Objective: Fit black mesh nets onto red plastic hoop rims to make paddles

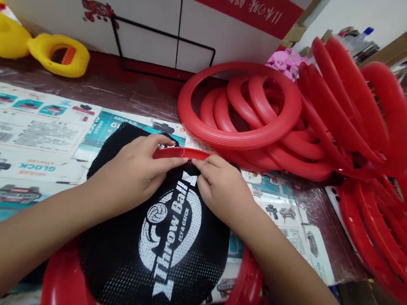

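Observation:
A black mesh net (112,255) printed with white "Throw Ball" lettering lies over a red plastic ring (65,279) in front of me. The far part of that ring shows between my hands, with a small peg on it. My left hand (138,169) is closed at the net's far edge, its thumb stretched along the ring's inner side. My right hand (221,187) pinches the net's edge just right of the peg. The two hands' tips nearly meet there. Exactly how the net sits on the ring under my fingers is hidden.
Red ribbed rings (235,136) are heaped behind my right hand. More red ring halves (357,107) lean in a stack at the right. Yellow plastic parts (63,56) lie at the back left. A white carton (144,1) and black wire frame (166,34) stand behind; printed cardboard (31,136) covers the table.

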Tool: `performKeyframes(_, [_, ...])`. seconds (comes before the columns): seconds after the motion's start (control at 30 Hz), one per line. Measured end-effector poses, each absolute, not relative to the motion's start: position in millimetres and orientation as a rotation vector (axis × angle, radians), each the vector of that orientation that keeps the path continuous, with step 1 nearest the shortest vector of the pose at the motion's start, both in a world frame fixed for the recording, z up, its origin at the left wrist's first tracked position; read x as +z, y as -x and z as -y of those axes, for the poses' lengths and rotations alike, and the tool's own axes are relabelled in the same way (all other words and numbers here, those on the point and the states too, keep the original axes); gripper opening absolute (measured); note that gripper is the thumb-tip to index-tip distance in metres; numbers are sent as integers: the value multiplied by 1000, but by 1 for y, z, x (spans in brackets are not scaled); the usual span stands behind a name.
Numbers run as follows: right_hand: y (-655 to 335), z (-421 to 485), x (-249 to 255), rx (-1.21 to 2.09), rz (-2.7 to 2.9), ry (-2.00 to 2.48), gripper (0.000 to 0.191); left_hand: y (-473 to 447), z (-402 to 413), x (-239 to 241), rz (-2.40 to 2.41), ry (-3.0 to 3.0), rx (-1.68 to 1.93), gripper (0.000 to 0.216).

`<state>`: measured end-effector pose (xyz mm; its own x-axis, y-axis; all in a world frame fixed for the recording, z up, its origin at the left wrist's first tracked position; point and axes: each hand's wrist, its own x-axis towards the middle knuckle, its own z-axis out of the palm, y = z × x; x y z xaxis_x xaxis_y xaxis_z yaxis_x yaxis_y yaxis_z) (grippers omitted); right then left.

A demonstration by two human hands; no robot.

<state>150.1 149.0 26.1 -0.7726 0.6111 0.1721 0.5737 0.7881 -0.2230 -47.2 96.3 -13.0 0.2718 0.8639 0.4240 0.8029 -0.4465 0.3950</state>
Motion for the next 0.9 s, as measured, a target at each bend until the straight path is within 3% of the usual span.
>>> performKeyframes(0.5, [-151, -149, 29, 442, 2627, 1085, 29, 46, -95, -18, -1644, -2514, 795, 44])
performKeyframes(0.9, [-153, -149, 23, 255, 2619, 927, 30, 47, -96, -20, -1622, -2479, 897, 41])
